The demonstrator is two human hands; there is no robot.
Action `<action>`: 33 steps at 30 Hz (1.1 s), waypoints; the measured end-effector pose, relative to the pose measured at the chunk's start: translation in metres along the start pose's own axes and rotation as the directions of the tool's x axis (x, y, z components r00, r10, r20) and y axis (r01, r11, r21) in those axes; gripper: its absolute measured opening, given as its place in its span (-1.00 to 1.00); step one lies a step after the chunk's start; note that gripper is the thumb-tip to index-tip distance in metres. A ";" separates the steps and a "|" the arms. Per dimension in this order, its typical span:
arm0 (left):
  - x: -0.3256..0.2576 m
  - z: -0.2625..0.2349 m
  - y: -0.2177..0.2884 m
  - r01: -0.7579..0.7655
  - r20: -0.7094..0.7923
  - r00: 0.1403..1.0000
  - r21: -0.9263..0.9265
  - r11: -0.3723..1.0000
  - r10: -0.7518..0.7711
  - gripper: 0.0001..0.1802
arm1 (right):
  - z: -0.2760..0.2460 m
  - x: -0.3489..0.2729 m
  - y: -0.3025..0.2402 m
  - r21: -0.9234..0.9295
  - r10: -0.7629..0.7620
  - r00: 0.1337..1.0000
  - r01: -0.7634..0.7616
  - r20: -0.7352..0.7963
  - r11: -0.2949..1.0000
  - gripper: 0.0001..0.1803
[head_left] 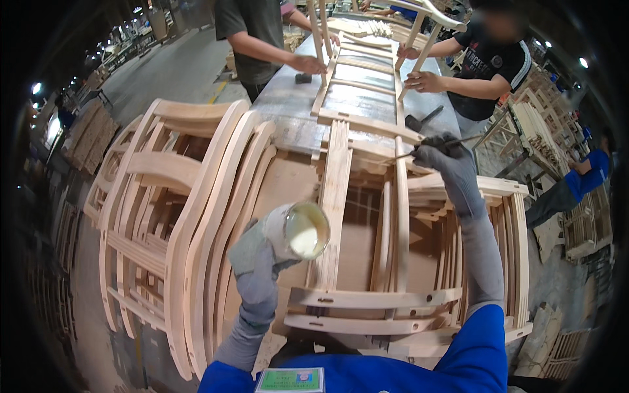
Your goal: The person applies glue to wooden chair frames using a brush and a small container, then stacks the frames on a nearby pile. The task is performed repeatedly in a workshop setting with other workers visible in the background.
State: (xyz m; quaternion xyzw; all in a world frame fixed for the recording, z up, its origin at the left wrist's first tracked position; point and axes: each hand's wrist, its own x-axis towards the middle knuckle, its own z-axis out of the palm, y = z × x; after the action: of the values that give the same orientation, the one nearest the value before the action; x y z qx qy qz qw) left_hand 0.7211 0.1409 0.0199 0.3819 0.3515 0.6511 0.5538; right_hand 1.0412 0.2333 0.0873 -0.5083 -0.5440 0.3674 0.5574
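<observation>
Blue sleeves are filling the lower edge of the view, with a green-edged badge (289,379) hanging at the chest. Both of the person's hands are wearing grey gloves. Left hand (252,252) is wrapping its fingers tight around a small pale cup (296,230) and tilting it so the creamy white glue inside is showing; the cup is hovering just beside the left rail of an unfinished wooden chair frame (367,298) lying on the workbench. Right hand (442,157) is reaching out to the far end of that frame, fingers pinched together on a thin dark brush (429,145) whose tip is touching the joint where the right rail is meeting a crosspiece. To the left, a stack of curved chair backs (177,229) is leaning on edge. Farther along the grey workbench (288,98), two other people are handling another chair frame (367,85), each with bare hands on its rails. A third person in blue is bending down at the right edge.
</observation>
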 end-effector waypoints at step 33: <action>0.017 -0.020 -0.002 0.271 0.141 0.957 -0.136 0.953 -0.252 -0.51 | 0.101 -0.073 0.014 0.657 0.499 0.818 -0.546 0.286 0.519 -0.78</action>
State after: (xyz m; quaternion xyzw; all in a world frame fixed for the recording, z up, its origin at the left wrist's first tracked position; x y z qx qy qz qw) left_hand 0.7023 0.1576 0.0111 0.3270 0.3131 0.5725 0.6836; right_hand 0.9344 0.1829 0.0459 -0.3786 -0.1957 0.7138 0.5558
